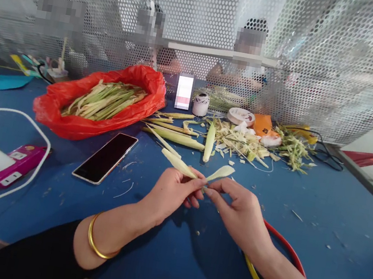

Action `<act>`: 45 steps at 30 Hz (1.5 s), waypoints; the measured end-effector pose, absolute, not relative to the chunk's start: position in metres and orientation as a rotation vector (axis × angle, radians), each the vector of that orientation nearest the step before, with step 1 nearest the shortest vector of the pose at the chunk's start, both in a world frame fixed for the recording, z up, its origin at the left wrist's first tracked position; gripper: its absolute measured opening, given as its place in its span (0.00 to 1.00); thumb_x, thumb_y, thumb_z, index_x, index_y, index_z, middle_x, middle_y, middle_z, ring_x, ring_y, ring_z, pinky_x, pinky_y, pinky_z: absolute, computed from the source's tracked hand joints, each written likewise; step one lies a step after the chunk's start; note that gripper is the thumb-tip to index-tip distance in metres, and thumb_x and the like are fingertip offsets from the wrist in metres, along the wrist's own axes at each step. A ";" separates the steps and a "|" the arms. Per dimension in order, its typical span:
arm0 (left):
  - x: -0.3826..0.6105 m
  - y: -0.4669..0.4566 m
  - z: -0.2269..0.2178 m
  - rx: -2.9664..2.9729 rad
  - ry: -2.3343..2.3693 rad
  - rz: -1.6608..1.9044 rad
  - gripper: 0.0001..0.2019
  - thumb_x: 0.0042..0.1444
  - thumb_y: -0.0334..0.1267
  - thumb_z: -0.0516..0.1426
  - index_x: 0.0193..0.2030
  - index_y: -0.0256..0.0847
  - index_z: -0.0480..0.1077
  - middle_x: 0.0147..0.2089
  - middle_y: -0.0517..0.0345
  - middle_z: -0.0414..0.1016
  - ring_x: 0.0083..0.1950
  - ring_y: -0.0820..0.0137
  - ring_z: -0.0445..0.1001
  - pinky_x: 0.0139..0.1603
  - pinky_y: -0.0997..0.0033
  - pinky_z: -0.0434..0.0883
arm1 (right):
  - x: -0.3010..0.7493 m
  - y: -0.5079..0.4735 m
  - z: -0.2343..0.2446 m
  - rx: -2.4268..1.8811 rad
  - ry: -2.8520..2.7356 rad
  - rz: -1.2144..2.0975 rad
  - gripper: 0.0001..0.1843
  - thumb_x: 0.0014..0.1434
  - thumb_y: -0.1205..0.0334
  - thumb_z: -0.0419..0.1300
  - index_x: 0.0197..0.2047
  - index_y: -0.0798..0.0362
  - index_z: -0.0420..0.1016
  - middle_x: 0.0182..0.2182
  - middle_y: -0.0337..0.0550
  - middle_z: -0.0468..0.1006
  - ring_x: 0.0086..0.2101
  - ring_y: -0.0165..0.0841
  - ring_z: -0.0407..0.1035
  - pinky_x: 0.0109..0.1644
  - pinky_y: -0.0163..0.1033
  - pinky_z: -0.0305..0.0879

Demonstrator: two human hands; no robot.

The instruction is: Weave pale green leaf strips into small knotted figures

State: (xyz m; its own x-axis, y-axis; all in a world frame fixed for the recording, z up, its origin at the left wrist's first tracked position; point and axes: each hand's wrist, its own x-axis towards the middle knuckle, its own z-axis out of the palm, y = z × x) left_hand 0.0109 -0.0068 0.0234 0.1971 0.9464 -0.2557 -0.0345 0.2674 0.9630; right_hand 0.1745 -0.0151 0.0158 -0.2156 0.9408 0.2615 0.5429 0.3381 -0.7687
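Observation:
My left hand (173,191) is closed on a pale green stalk (178,162) that points up and to the left, just above the blue table (322,207). Facing it, my right hand (237,208) pinches a thin pale leaf strip (221,172) that curls up from the stalk's near end. The fingertips of both hands meet at the middle of the table. A gold bangle sits on my left wrist.
A red bag (68,114) full of peeled stalks lies at the back left, with a black phone (106,157) beside it. Loose stalks (176,136) and a heap of trimmings (243,142) lie behind my hands. A pink device (10,168) with white cables is at the left. People sit behind a perforated screen (329,64).

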 end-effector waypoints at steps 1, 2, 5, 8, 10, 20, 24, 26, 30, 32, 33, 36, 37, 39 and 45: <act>0.011 -0.007 0.024 1.034 1.129 0.880 0.14 0.56 0.46 0.60 0.35 0.35 0.74 0.25 0.59 0.75 0.20 0.76 0.71 0.22 0.78 0.65 | 0.175 -0.015 0.015 -1.297 -1.889 0.657 0.10 0.61 0.60 0.57 0.28 0.50 0.75 0.28 0.38 0.78 0.30 0.32 0.70 0.35 0.37 0.62; 0.010 -0.007 0.025 1.009 1.116 0.850 0.16 0.57 0.49 0.59 0.36 0.35 0.74 0.27 0.56 0.77 0.20 0.76 0.72 0.22 0.78 0.65 | 0.175 -0.015 0.015 -1.301 -1.890 0.633 0.11 0.61 0.60 0.56 0.29 0.50 0.74 0.27 0.38 0.78 0.29 0.32 0.70 0.34 0.37 0.63; 0.010 -0.007 0.026 0.964 1.085 0.809 0.15 0.57 0.47 0.59 0.38 0.34 0.75 0.31 0.52 0.80 0.20 0.76 0.72 0.21 0.78 0.65 | 0.175 -0.015 0.015 -1.322 -1.894 0.602 0.11 0.62 0.60 0.56 0.29 0.50 0.74 0.27 0.38 0.78 0.29 0.33 0.70 0.33 0.36 0.63; 0.010 -0.007 0.023 0.973 1.079 0.857 0.10 0.55 0.38 0.61 0.41 0.34 0.76 0.31 0.54 0.79 0.21 0.78 0.72 0.22 0.80 0.64 | 0.175 -0.017 0.017 -1.315 -1.918 0.545 0.12 0.63 0.59 0.56 0.28 0.50 0.73 0.27 0.38 0.78 0.30 0.33 0.71 0.34 0.37 0.63; 0.010 -0.007 0.021 0.975 1.091 0.878 0.10 0.56 0.36 0.60 0.42 0.34 0.75 0.30 0.54 0.79 0.21 0.78 0.72 0.22 0.80 0.64 | 0.175 -0.018 0.017 -1.316 -1.919 0.497 0.12 0.63 0.58 0.56 0.29 0.50 0.73 0.27 0.39 0.77 0.29 0.33 0.71 0.34 0.37 0.63; 0.008 -0.010 0.023 1.066 1.087 0.763 0.17 0.55 0.47 0.60 0.25 0.35 0.74 0.24 0.57 0.74 0.20 0.78 0.67 0.21 0.78 0.62 | 0.188 -0.002 0.015 -1.107 -2.131 0.388 0.14 0.67 0.62 0.52 0.50 0.46 0.75 0.49 0.46 0.78 0.52 0.40 0.69 0.60 0.53 0.58; 0.007 -0.008 0.025 1.108 1.143 0.796 0.16 0.53 0.44 0.60 0.21 0.36 0.71 0.19 0.61 0.68 0.19 0.78 0.64 0.21 0.77 0.61 | 0.188 -0.001 0.017 -1.143 -2.217 0.481 0.08 0.65 0.60 0.56 0.40 0.46 0.77 0.35 0.38 0.82 0.36 0.34 0.75 0.63 0.55 0.52; 0.007 -0.007 0.025 1.132 1.149 0.793 0.13 0.53 0.43 0.60 0.23 0.36 0.72 0.19 0.62 0.67 0.19 0.78 0.63 0.21 0.77 0.60 | 0.188 -0.002 0.018 -1.139 -2.207 0.432 0.09 0.64 0.61 0.56 0.34 0.47 0.77 0.30 0.37 0.81 0.32 0.32 0.74 0.62 0.52 0.54; 0.005 -0.004 0.025 1.209 1.140 0.771 0.12 0.53 0.40 0.59 0.23 0.36 0.71 0.18 0.64 0.66 0.19 0.79 0.62 0.21 0.77 0.60 | 0.187 -0.004 0.018 -1.128 -2.166 0.401 0.11 0.63 0.61 0.57 0.29 0.48 0.77 0.28 0.37 0.80 0.31 0.33 0.73 0.59 0.49 0.57; 0.003 -0.003 0.025 1.210 1.139 0.757 0.11 0.53 0.39 0.59 0.23 0.36 0.71 0.17 0.64 0.65 0.19 0.79 0.62 0.21 0.77 0.59 | 0.187 -0.003 0.018 -1.157 -2.105 0.520 0.12 0.63 0.60 0.57 0.29 0.49 0.77 0.28 0.39 0.80 0.32 0.34 0.72 0.51 0.46 0.63; 0.003 -0.002 0.026 1.195 1.135 0.755 0.11 0.53 0.39 0.60 0.24 0.35 0.72 0.17 0.64 0.65 0.19 0.78 0.63 0.21 0.77 0.59 | 0.188 -0.002 0.018 -1.191 -2.045 0.619 0.11 0.62 0.59 0.57 0.31 0.49 0.78 0.28 0.40 0.80 0.31 0.34 0.72 0.46 0.44 0.66; 0.001 0.000 0.027 1.099 1.092 0.762 0.14 0.55 0.46 0.60 0.31 0.35 0.76 0.21 0.61 0.70 0.21 0.77 0.66 0.24 0.76 0.63 | 0.192 0.003 0.019 -1.353 -1.702 0.862 0.11 0.58 0.55 0.60 0.39 0.52 0.80 0.22 0.38 0.76 0.25 0.33 0.69 0.31 0.38 0.64; 0.000 0.000 0.027 1.061 1.072 0.759 0.17 0.56 0.50 0.58 0.33 0.35 0.76 0.24 0.59 0.72 0.23 0.76 0.68 0.25 0.75 0.64 | 0.193 0.006 0.019 -1.387 -1.537 0.873 0.13 0.56 0.55 0.61 0.41 0.52 0.80 0.21 0.37 0.74 0.24 0.33 0.67 0.30 0.38 0.64; -0.001 0.002 0.028 0.992 1.032 0.736 0.24 0.57 0.57 0.54 0.38 0.35 0.77 0.28 0.55 0.75 0.25 0.74 0.71 0.27 0.74 0.67 | 0.197 0.010 0.020 -1.364 -1.192 0.804 0.15 0.54 0.53 0.64 0.42 0.53 0.79 0.23 0.37 0.74 0.26 0.32 0.68 0.34 0.38 0.65; 0.000 0.002 0.027 0.938 0.940 0.637 0.32 0.56 0.64 0.49 0.42 0.33 0.75 0.32 0.52 0.77 0.26 0.72 0.73 0.26 0.73 0.67 | 0.200 0.011 0.019 -1.239 -0.978 0.432 0.17 0.57 0.53 0.62 0.47 0.51 0.76 0.41 0.43 0.77 0.42 0.36 0.71 0.50 0.44 0.64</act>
State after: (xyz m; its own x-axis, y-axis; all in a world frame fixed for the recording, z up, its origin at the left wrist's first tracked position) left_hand 0.0002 0.0019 0.0272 0.4641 0.7971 -0.3864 -0.0637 0.4651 0.8830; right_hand 0.2004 0.0111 0.0192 0.5452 0.7454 0.3835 0.2185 0.3153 -0.9235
